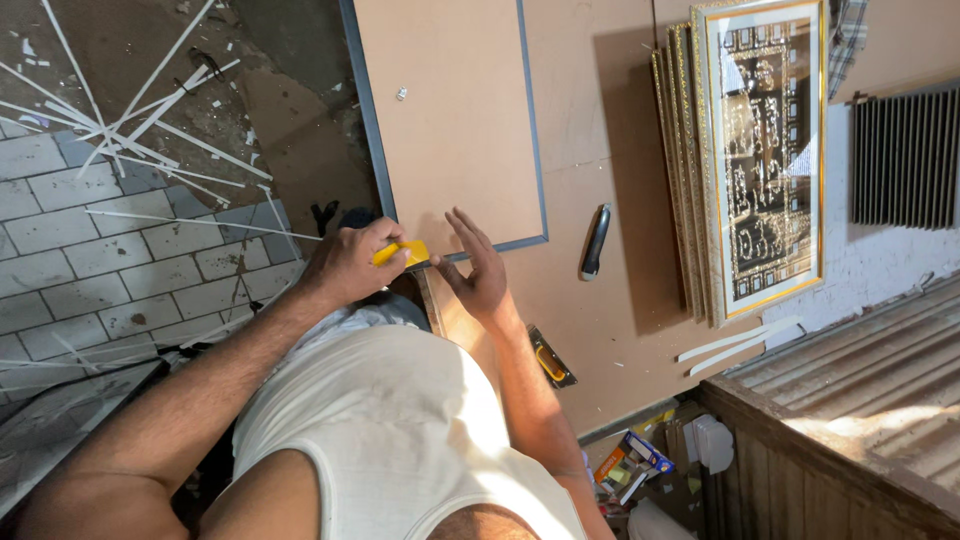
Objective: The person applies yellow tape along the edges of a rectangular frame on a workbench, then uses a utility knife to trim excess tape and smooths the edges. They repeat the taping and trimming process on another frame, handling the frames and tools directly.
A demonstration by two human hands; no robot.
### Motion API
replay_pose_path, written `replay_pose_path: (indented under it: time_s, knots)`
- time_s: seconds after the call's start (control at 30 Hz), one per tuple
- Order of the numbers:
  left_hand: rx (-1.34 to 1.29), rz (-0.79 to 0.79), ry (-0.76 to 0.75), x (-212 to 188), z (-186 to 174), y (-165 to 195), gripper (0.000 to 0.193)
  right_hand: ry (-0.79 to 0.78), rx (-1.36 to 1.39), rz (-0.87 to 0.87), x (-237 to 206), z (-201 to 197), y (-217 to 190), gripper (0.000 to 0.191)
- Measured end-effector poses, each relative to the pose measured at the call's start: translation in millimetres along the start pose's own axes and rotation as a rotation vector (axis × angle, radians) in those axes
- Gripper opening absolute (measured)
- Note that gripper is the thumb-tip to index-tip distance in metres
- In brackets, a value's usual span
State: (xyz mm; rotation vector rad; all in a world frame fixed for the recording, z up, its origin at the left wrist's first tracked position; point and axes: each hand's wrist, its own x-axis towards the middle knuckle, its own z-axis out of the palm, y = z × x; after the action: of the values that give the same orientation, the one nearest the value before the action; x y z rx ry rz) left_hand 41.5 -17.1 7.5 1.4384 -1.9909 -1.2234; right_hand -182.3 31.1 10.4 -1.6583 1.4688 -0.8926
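- Fingers of my left hand [345, 265] are curled tight around a yellow-handled cutter [402, 252], its tip at the near corner of the board [450, 120], right where the grey edging strip [535, 150] turns.
- My right hand [478, 270] lies open and flat, gripping nothing, fingertips pressed on that corner just beside the cutter, so the board cannot slide.
- Beyond my right hand, on the counter [600, 330], rests a dark-handled knife [595, 242], within reach.
- Farther off, gilded frames [765, 150] lean stacked, well apart from the blade.
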Motion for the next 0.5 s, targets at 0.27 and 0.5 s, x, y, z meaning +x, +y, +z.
replay_pose_path:
  time_s: [0.27, 0.5]
  knots:
    - [0.053, 0.035, -0.130, 15, 31, 25, 0.025, 0.142, 0.245, 0.234, -21, -3, 0, 0.020]
    - [0.027, -0.009, -0.207, 10, 43, 32, 0.032, 0.335, 0.162, 0.226, -29, 6, 15, 0.012]
